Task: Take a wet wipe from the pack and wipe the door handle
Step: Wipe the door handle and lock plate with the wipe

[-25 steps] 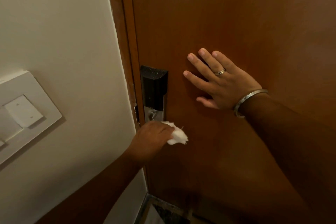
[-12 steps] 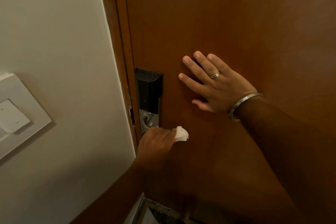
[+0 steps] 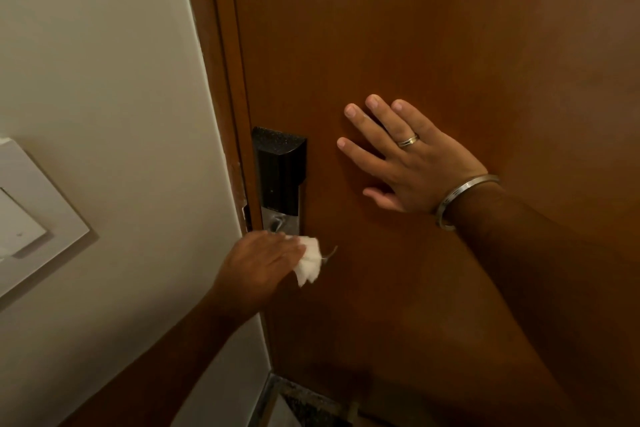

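My left hand (image 3: 259,262) is closed around a crumpled white wet wipe (image 3: 308,263) and presses it on the door handle, just below the black and silver lock plate (image 3: 280,177). Only the thin metal tip of the handle (image 3: 330,252) shows to the right of the wipe; the hand hides the remainder. My right hand (image 3: 412,159) lies flat on the brown wooden door (image 3: 433,28), fingers spread, to the right of the lock. It wears a ring and a metal bangle. The wipe pack is not in view.
The brown door frame (image 3: 221,62) runs down beside a cream wall (image 3: 104,62). A white switch plate (image 3: 31,211) sits on the wall at the left. A strip of dark speckled floor (image 3: 304,406) shows at the bottom.
My left hand has shifted with the wipe along the handle, and the wipe now hangs lower beside my fingers. The handle's tip has come into sight. My right hand stays flat on the door.
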Demonstrator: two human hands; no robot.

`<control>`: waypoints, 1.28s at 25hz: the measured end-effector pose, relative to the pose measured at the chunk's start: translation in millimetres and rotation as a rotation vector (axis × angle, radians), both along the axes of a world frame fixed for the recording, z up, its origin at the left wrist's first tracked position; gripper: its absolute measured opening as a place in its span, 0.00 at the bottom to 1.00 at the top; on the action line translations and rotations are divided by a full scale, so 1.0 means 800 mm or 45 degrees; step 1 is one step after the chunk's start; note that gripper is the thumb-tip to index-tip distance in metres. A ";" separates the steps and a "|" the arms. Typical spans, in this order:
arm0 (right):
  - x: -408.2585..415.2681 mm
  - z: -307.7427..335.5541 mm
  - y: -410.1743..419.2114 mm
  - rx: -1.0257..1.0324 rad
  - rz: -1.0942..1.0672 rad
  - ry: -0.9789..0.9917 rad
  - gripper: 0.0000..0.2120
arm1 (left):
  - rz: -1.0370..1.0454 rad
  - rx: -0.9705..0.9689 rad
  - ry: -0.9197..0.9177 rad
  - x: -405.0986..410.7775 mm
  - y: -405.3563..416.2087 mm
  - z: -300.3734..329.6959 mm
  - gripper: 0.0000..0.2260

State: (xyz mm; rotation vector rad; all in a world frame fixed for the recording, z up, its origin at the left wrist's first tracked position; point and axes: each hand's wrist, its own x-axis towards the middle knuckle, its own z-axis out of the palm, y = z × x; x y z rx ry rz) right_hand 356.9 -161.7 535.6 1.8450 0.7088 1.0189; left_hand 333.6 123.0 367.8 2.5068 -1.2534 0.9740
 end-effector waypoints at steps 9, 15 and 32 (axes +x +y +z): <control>0.002 0.001 0.000 -0.011 0.003 -0.023 0.40 | 0.313 -0.043 0.392 -0.010 0.004 0.010 0.31; 0.003 0.001 -0.001 0.000 0.004 -0.011 0.40 | 0.397 -0.296 0.698 0.001 0.000 0.019 0.24; 0.005 0.000 -0.002 0.002 0.023 -0.007 0.40 | 0.710 -1.305 1.421 0.041 -0.026 0.047 0.07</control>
